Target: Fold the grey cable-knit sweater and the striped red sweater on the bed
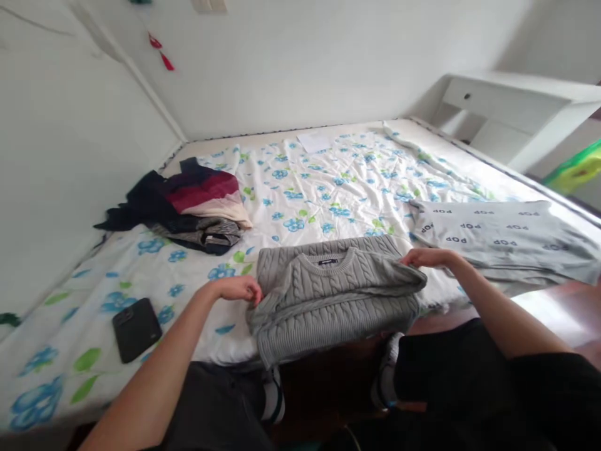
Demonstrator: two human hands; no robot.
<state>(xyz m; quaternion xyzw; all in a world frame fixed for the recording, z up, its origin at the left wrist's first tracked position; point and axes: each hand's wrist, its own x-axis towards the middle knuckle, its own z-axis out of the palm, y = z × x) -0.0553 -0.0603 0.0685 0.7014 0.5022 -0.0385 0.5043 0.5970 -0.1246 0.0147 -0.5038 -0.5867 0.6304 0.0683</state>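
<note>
A grey cable-knit sweater point(323, 307) lies folded over itself at the front edge of the bed, its neckline and dark label facing up. Its ribbed lower part hangs slightly over the edge. At the sweater's left side, my left hand point(238, 289) has its fingers curled together at the knit edge. My right hand point(425, 257) pinches the right shoulder area, where the fabric is lifted into a loose fold. The fingertips of both hands are partly hidden.
Dark, maroon and cream clothes point(201, 194) lie heaped on the left of the flowered bedsheet point(300, 207). A black phone point(136, 329) rests at front left. A light grey garment printed "POP" point(493, 232) lies on the right. Beyond it stands white furniture point(511, 113); walls border the bed.
</note>
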